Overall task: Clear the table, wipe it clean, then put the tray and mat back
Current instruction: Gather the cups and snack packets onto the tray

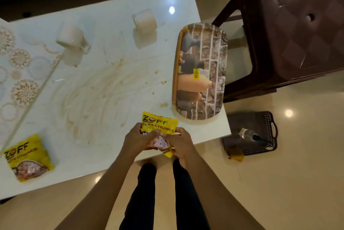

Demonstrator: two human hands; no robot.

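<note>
Yellow crinkled packet (160,123), both hands

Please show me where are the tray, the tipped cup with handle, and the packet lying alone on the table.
tray (204,69): head view, middle of its printed face.
tipped cup (69,36): head view, its side wall.
lone packet (28,157): head view, centre of the yellow front.
</note>
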